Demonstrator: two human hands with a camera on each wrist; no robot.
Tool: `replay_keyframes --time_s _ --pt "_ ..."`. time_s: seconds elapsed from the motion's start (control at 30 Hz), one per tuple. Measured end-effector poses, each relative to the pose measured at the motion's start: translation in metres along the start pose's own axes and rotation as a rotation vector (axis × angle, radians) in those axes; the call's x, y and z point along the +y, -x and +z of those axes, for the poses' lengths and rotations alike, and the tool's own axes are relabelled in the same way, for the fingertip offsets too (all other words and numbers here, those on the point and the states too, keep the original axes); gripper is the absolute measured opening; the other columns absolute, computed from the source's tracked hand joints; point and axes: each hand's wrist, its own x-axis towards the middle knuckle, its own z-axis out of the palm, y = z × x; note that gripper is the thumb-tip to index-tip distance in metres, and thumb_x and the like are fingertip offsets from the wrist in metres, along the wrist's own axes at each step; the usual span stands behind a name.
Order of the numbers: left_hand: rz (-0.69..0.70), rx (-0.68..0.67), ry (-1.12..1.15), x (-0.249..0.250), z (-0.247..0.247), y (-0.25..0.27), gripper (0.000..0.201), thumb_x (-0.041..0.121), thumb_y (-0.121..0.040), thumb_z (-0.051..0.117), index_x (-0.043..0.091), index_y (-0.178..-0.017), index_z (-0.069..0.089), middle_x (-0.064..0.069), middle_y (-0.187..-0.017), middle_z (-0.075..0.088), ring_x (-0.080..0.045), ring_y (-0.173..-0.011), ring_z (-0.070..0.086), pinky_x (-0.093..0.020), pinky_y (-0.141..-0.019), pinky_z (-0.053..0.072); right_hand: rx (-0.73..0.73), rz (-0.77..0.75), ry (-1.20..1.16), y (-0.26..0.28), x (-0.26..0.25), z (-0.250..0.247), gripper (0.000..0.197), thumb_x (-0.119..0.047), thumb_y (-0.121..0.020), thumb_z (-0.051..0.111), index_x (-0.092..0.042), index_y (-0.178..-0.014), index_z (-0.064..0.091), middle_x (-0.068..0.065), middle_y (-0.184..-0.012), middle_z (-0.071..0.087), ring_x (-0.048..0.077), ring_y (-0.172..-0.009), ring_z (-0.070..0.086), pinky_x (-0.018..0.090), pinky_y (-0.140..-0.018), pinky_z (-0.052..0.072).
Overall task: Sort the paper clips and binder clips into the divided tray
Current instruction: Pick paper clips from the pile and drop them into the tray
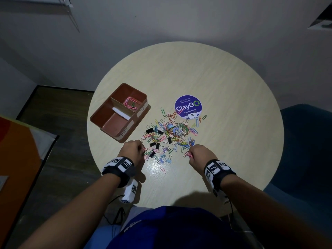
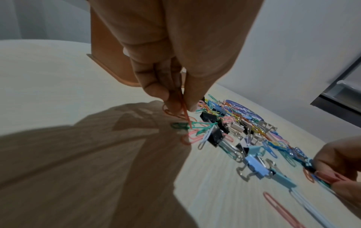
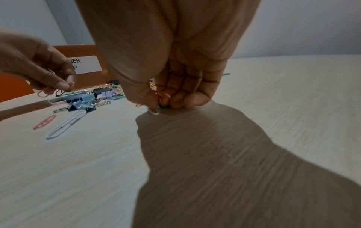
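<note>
My left hand (image 1: 132, 150) and right hand (image 1: 197, 153) each pinch thin coloured wire paper clips (image 2: 180, 108) at the near edge of the mixed pile (image 1: 168, 135) on the pale round bench (image 1: 224, 87). They look light, springy and prone to tangling, so I would lift them by one loop. The brown divided tray (image 1: 100, 112) sits far left, a few paper clips in its far compartment.

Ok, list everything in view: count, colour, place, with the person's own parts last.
table: one, round, pale wood grain, under everything.
tray: one, brown, divided, left part of the table.
paper clips in tray: a few, mostly pink and one green, far compartment; the near compartment holds no clips.
clip pile: too many to count, mixed paper clips and binder clips in many colours plus black, table middle, right of the tray.
sticker: one, round, purple, reads ClayGo, beyond the pile.
chair: one, dark blue, right of the table.
wrist bands: two, black with white markers.
left hand: pinches paper clips at the pile's near left edge.
right hand: pinches paper clips at the pile's near right edge.
</note>
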Motion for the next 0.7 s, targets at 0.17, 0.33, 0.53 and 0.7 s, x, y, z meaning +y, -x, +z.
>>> replay_keyframes --time_s 0.17,0.33,0.53,0.7 --pt "0.007 -0.006 0.01 0.002 -0.003 -0.002 0.008 0.021 -0.094 0.062 0.014 -0.091 0.065 -0.004 -0.09 0.067 -0.019 -0.082 0.06 -0.028 -0.068 0.045 0.009 0.059 -0.147 0.006 0.001 -0.006 0.021 -0.011 -0.081 0.052 -0.017 -0.065 0.039 0.005 -0.075 0.048 0.026 -0.066 0.044 0.026 -0.048 0.025" --pt "0.007 -0.012 0.002 0.002 -0.003 -0.003 0.008 0.022 -0.093 0.063 0.016 -0.091 0.065 -0.003 -0.09 0.067 -0.019 -0.081 0.061 -0.028 -0.068 0.045 0.066 0.132 -0.311 0.007 0.01 -0.007 0.023 -0.013 -0.08 0.052 -0.016 -0.06 0.043 0.002 -0.059 0.048 0.025 -0.057 0.042 0.028 -0.047 0.03" --pt "0.012 -0.044 0.015 0.005 -0.002 -0.003 0.006 0.022 -0.093 0.063 0.017 -0.091 0.065 -0.002 -0.089 0.067 -0.019 -0.081 0.061 -0.028 -0.068 0.047 0.099 0.129 -0.369 0.009 0.018 -0.006 0.015 -0.02 -0.087 0.06 -0.013 -0.079 0.069 0.005 -0.072 0.068 0.024 -0.07 0.063 0.03 -0.061 0.05" --pt "0.017 -0.054 0.021 0.004 -0.001 0.0 0.007 0.022 -0.094 0.062 0.016 -0.092 0.065 -0.002 -0.089 0.067 -0.019 -0.082 0.062 -0.03 -0.072 0.051 0.058 0.09 -0.222 0.013 0.01 -0.002 0.013 -0.022 -0.087 0.059 -0.018 -0.074 0.063 0.005 -0.074 0.065 0.025 -0.07 0.061 0.031 -0.061 0.051"
